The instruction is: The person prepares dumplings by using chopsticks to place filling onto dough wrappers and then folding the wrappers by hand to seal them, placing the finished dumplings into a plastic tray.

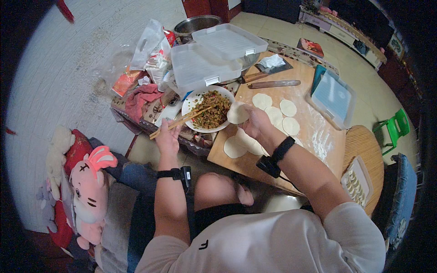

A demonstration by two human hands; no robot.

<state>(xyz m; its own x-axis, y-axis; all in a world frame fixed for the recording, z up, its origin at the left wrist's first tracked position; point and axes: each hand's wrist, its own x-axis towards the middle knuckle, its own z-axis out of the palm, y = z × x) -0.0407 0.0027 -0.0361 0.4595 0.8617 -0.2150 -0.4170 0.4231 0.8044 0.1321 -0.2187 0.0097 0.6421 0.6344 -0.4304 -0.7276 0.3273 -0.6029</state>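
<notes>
In my left hand (168,138) is a pair of wooden chopsticks (181,121), their tips in the chopped filling (213,114) inside a white bowl (186,102). My right hand (256,122) holds a round dough wrapper (237,113) by the bowl's right edge. Several more wrappers (262,101) lie on the floured wooden board (307,112), some of them under and beside my right hand. A wooden rolling pin (274,84) rests farther back on the board, near a cleaver (269,70) with crumpled white paper on its blade.
Translucent plastic containers (205,65) stand behind the bowl, with a metal pot (198,24) beyond. A red cloth (141,99) and bags lie at the left. A lidded container (333,97) sits on the board's right edge; a tray of dumplings (356,181) is on a round stool (363,146).
</notes>
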